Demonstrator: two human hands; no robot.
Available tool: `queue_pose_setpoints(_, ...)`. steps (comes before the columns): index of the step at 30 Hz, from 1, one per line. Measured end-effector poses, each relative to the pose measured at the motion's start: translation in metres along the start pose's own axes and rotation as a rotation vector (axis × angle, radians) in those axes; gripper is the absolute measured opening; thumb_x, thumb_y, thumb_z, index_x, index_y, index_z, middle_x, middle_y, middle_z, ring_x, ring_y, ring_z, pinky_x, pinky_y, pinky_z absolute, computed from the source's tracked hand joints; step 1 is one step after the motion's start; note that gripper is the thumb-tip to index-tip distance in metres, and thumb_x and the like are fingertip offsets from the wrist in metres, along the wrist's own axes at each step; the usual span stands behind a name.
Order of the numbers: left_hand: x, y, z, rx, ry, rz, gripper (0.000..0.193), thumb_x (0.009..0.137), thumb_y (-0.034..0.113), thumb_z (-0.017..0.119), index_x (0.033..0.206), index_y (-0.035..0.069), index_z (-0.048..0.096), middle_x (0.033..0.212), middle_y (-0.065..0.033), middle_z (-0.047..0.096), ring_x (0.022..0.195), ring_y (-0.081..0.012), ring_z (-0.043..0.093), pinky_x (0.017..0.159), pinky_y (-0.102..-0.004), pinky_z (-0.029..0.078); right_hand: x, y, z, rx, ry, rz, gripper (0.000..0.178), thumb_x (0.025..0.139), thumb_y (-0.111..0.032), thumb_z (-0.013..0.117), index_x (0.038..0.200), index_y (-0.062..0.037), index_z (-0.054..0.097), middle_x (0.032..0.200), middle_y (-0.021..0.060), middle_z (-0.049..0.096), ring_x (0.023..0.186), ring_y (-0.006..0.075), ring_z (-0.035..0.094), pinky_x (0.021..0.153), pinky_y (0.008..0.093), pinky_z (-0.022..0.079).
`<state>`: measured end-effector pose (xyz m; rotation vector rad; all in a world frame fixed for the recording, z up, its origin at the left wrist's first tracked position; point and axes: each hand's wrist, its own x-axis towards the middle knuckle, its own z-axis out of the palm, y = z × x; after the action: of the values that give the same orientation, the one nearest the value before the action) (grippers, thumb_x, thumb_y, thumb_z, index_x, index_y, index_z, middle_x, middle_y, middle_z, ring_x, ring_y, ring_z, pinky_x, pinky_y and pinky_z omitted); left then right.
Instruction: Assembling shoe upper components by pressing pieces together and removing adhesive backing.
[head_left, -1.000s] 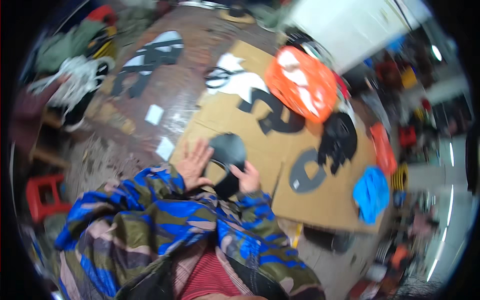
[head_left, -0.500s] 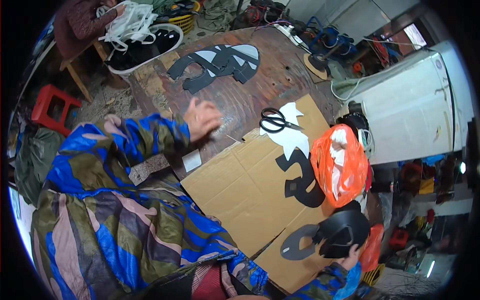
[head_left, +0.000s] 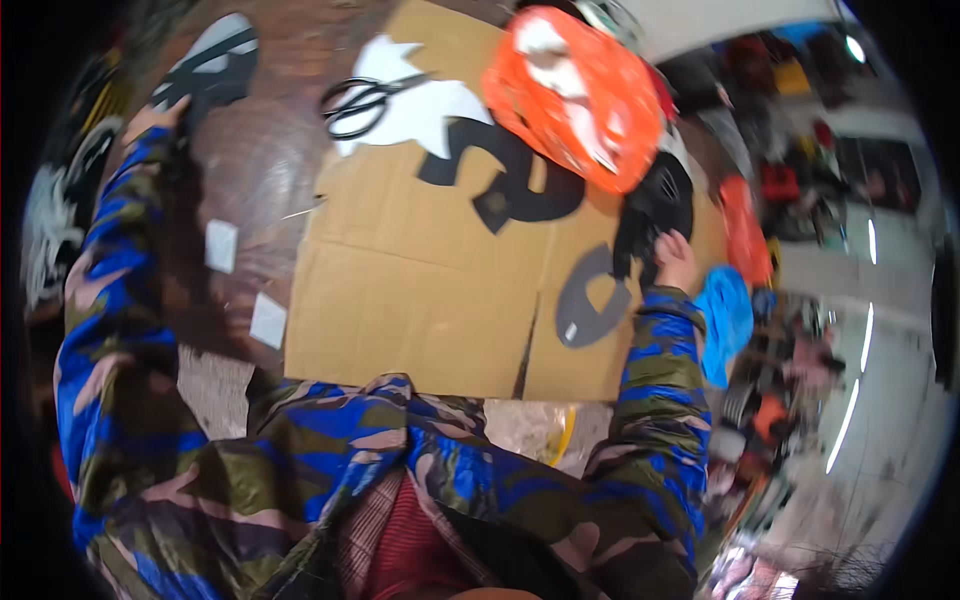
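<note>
At the far left, my left hand [head_left: 152, 120] is at the near end of a pile of flat black and pale cut pieces [head_left: 215, 75]. Its fingers stretch onto the pile, somewhat blurred. My right hand [head_left: 676, 262] has curled fingers on a black shaped piece [head_left: 660, 200] at the right edge of the cardboard [head_left: 420, 290]. Beside that piece lies a dark grey ring-like cut piece [head_left: 580, 325] with a small white label. Further in rests a black curved cut piece [head_left: 530, 205]. Black-handled scissors [head_left: 358, 108] lie on a white jagged-edged sheet [head_left: 440, 105].
An orange plastic bag [head_left: 590, 120] with white material inside stands at the back right of the cardboard. Two small white paper pieces, one a square [head_left: 267, 320], lie on the brown wooden table [head_left: 250, 180]. A blue plastic bag [head_left: 725, 325] hangs by my right sleeve.
My view has swung to the right and down. My left hand has reached forward to the pile of cut pieces. My right hand stays at the black piece, which now sits lower.
</note>
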<state>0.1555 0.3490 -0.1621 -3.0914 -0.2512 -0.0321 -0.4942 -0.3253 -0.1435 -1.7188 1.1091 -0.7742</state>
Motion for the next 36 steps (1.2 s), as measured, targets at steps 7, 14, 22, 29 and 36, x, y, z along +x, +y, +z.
queue_pose_setpoints(7,0.075,0.006,0.063,-0.213,-0.137,0.149,0.077,0.081,0.058,0.072,0.131,0.001,0.062,0.134,-0.0235,0.061,0.129,-0.0384,0.054,0.107,-0.0432,0.042,-0.157,-0.023,0.01,0.105,-0.166,0.162,0.048,0.088,0.004,0.066,0.135,0.0026,0.057,0.125,0.0147,0.067,0.113,0.0187,0.064,0.095,0.0286,0.05)
queue_pose_setpoints(14,-0.036,0.063,0.02,-0.397,0.058,0.197,0.074,0.08,0.055,0.076,0.136,0.009,0.061,0.134,-0.0148,0.064,0.129,-0.0319,0.056,0.107,-0.041,0.042,-0.207,-0.035,0.016,0.176,-0.057,0.219,0.039,0.091,-0.001,0.066,0.13,0.0008,0.061,0.122,0.0126,0.069,0.109,0.0189,0.066,0.086,0.0258,0.052)
queue_pose_setpoints(22,-0.203,0.086,-0.125,-1.613,-0.394,0.403,0.039,0.087,0.024,0.08,0.118,0.001,0.071,0.109,-0.0005,0.071,0.097,-0.0093,0.062,0.087,-0.0259,0.046,-0.236,-0.036,0.053,0.346,-0.179,0.216,0.03,0.092,-0.001,0.066,0.122,0.0025,0.064,0.112,0.0104,0.073,0.097,0.0137,0.069,0.076,0.022,0.052)
queue_pose_setpoints(29,-0.381,0.047,-0.113,-1.759,-0.769,0.414,0.013,0.095,0.022,0.071,0.098,0.013,0.062,0.095,0.0021,0.065,0.081,-0.0098,0.061,0.072,-0.0263,0.048,-0.274,-0.025,0.083,0.434,-0.313,0.283,0.03,0.095,-0.001,0.063,0.124,0.0058,0.062,0.111,0.0138,0.071,0.095,0.0159,0.068,0.078,0.0238,0.053)
queue_pose_setpoints(36,-0.489,-0.016,-0.002,-1.399,-1.512,-0.058,0.025,0.102,0.031,0.059,0.099,0.005,0.061,0.086,-0.0095,0.069,0.055,-0.0147,0.057,0.05,-0.0287,0.047,-0.298,-0.018,0.089,0.372,-0.311,0.258,0.03,0.095,-0.002,0.064,0.124,0.0057,0.062,0.11,0.0138,0.071,0.093,0.0174,0.069,0.077,0.0246,0.053)
